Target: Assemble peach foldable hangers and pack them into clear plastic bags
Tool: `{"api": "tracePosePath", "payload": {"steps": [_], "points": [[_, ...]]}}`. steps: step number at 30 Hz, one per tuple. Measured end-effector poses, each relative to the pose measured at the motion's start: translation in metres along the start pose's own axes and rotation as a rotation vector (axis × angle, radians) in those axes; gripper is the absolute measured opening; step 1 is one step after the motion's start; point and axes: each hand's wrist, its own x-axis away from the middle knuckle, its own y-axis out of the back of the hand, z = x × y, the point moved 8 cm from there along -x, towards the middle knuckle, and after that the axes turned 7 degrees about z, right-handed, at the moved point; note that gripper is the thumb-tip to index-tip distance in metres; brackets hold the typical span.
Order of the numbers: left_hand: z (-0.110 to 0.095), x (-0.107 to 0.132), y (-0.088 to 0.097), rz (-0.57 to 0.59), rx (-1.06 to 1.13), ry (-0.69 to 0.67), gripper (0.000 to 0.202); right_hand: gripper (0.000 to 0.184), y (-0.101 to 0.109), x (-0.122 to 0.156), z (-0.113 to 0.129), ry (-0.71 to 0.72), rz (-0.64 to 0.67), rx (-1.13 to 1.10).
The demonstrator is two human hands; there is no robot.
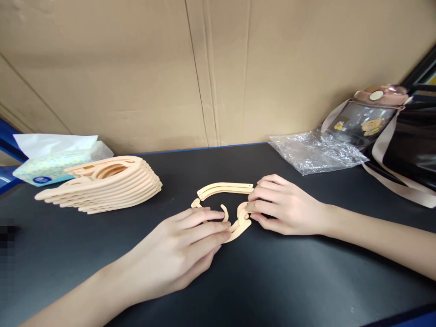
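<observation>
Cream plastic parts of a folding clothes hanger [238, 230], one with a curved hook, lie low over the black table in front of me. My left hand [185, 245] reaches over them from the left, its fingers closed on the hook piece and covering much of it. From the right, my right hand [286, 206] pinches the right end of the same hanger, thumb and fingertips together. Just behind, a pair of slim curved hanger arms [225, 187] lies on the table, the right end close to my right fingers. What sits under my left palm is hidden.
A stack of cream hangers [112, 190] lies at the left, before a tissue pack [51, 165]. At the back right are a clear plastic bag [313, 152], a strapped water bottle [364, 118] and a black bag [415, 145]. Cardboard [146, 77] walls the table's far edge.
</observation>
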Motion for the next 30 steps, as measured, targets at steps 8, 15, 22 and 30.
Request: {"api": "tracePosePath", "payload": {"steps": [8,15,22,30], "points": [[-0.001,-0.001,0.0,0.007,0.005,-0.008,0.028,0.017,0.0,-0.001,0.0,0.007,0.003,0.004],[0.002,0.001,-0.002,0.009,-0.017,-0.004,0.031,0.017,0.001,0.0,0.001,0.013,-0.011,0.014],[0.008,0.001,0.0,0.026,-0.029,0.037,0.026,0.016,0.003,0.001,0.001,0.019,-0.047,0.025],[0.028,0.007,0.011,-0.008,-0.154,0.208,0.02,0.015,0.005,0.003,-0.003,-0.013,-0.069,-0.036]]}}
